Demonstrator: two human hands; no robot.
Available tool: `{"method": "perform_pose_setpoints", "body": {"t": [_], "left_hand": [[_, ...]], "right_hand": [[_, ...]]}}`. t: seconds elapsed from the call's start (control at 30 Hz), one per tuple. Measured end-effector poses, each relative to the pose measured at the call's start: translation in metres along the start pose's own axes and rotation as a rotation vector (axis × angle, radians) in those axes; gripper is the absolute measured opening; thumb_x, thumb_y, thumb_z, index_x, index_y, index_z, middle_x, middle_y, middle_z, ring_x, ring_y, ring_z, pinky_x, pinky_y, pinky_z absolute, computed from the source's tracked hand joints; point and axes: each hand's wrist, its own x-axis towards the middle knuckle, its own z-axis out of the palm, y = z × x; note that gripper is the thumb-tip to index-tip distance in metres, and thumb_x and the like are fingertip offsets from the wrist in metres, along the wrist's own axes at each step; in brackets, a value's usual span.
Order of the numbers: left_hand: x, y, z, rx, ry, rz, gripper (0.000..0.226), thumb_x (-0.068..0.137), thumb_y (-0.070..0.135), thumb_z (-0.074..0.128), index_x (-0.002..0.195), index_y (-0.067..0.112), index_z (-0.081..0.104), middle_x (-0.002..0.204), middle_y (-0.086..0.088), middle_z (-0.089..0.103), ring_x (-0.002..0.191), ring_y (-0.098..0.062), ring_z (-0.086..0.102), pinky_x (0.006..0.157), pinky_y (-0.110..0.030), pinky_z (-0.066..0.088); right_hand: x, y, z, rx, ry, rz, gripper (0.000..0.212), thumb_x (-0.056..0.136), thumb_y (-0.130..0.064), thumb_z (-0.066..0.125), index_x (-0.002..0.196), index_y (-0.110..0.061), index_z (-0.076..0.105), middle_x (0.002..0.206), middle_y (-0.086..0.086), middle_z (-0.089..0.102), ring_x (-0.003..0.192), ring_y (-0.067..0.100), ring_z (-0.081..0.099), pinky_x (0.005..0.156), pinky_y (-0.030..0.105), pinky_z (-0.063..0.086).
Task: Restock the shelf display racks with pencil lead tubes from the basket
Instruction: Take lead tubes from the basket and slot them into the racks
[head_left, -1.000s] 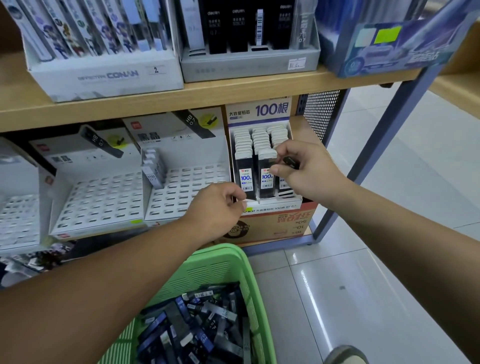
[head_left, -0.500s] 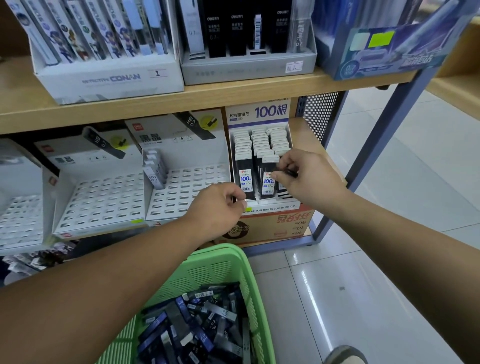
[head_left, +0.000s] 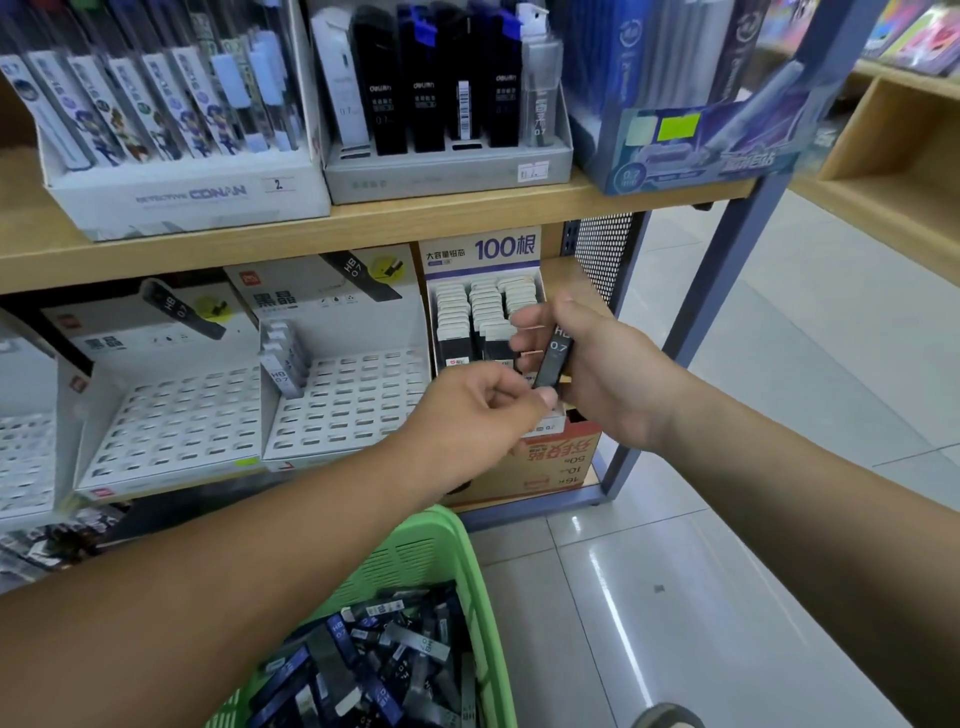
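Lead tube (head_left: 557, 358): upright, in front of the full rack (head_left: 483, 322), above the green basket (head_left: 441, 530).
Right hand (head_left: 608, 374): fingers and thumb curl round the tube.
Left hand (head_left: 483, 410): curled, tips at the tube's lower end (pinching or merely touching, I cannot tell).
Handling: probably light, stiff, slick plastic; grip the flat sides mid-body.

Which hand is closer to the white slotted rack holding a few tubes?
Left. The left hand is just right of the slotted rack; the right hand, holding a lead tube, is farther right.
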Motion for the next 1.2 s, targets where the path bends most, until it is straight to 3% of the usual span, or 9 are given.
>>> {"method": "perform_pose_setpoints", "body": {"t": [0.13,0.23,0.33,0.5,0.67,0.73,0.93,1.07,1.2], "left_hand": [[-0.003,0.007,-0.003,-0.143,0.034,-0.040,0.017,0.097,0.026,0.072,0.099,0.009,0.070,0.091,-0.013,0.077,0.069,-0.015,0.073,0.054,-0.027,0.053],[-0.006,0.007,-0.020,-0.196,0.067,-0.061,0.011,0.098,0.020,0.071,0.101,0.009,0.071,0.086,-0.009,0.075,0.068,-0.013,0.071,0.056,-0.026,0.053],[-0.015,0.005,-0.044,-0.152,0.040,-0.041,0.012,0.096,0.020,0.073,0.103,0.010,0.071,0.081,-0.005,0.072,0.064,-0.011,0.066,0.055,-0.027,0.053],[-0.044,-0.012,-0.092,0.057,0.079,-0.046,0.019,0.095,0.026,0.075,0.092,0.009,0.069,0.061,0.003,0.058,0.048,-0.006,0.050,0.049,-0.022,0.043],[-0.070,-0.041,-0.153,0.006,0.214,-0.120,0.020,0.095,0.026,0.075,0.081,0.015,0.065,0.073,-0.003,0.061,0.062,-0.007,0.062,0.052,-0.021,0.050],[-0.078,-0.056,-0.175,-0.017,0.261,-0.141,0.018,0.094,0.023,0.076,0.082,0.014,0.065,0.075,-0.007,0.062,0.063,-0.009,0.065,0.049,-0.019,0.049],[-0.081,-0.101,-0.224,0.177,0.384,-0.147,0.012,0.092,0.022,0.079,0.083,0.016,0.072,0.067,0.004,0.067,0.057,-0.005,0.059,0.055,-0.019,0.048],[-0.082,-0.128,-0.261,0.536,0.493,-0.201,0.012,0.094,0.034,0.072,0.100,0.024,0.075,0.094,0.009,0.073,0.089,-0.012,0.066,0.080,-0.026,0.052],[-0.093,-0.152,-0.280,0.623,0.517,-0.211,0.021,0.098,0.034,0.063,0.109,0.023,0.077,0.114,-0.002,0.073,0.105,-0.025,0.067,0.093,-0.037,0.056]], "right_hand": [[-0.005,-0.006,0.013,0.003,0.000,-0.045,0.045,0.107,-0.054,0.035,0.099,-0.031,0.073,0.108,0.006,0.055,0.099,0.024,0.054,0.094,0.041,0.050],[-0.006,-0.006,0.024,-0.343,0.001,-0.085,0.045,0.106,-0.058,0.035,0.104,-0.035,0.074,0.108,0.000,0.063,0.108,0.025,0.062,0.096,0.046,0.055],[-0.007,-0.001,0.047,-0.403,-0.059,-0.084,0.043,0.107,-0.055,0.035,0.117,-0.031,0.070,0.099,-0.011,0.068,0.093,0.012,0.063,0.076,0.032,0.051],[0.004,0.004,0.106,-0.436,-0.203,-0.070,0.038,0.106,-0.053,0.041,0.122,-0.035,0.070,0.114,-0.019,0.066,0.107,-0.001,0.059,0.083,0.021,0.046],[0.027,0.011,0.160,-0.489,-0.177,-0.162,0.013,0.097,-0.026,0.071,0.104,-0.016,0.066,0.083,0.003,0.069,0.069,0.017,0.066,0.059,0.033,0.053],[0.035,0.015,0.181,-0.492,-0.232,-0.167,0.010,0.094,-0.012,0.074,0.099,-0.011,0.065,0.077,0.009,0.069,0.066,0.020,0.067,0.058,0.034,0.054],[0.056,0.026,0.235,-0.604,-0.278,-0.197,0.013,0.088,-0.004,0.074,0.095,-0.002,0.064,0.078,0.022,0.071,0.056,0.017,0.067,0.057,0.032,0.060],[0.074,0.034,0.261,-0.511,-0.211,-0.210,0.011,0.090,-0.003,0.072,0.096,-0.002,0.063,0.082,0.027,0.071,0.058,0.017,0.069,0.057,0.031,0.060],[0.091,0.053,0.284,-0.482,-0.171,-0.221,0.011,0.093,-0.006,0.071,0.092,-0.011,0.061,0.084,0.026,0.069,0.068,0.022,0.070,0.061,0.038,0.061]]}}
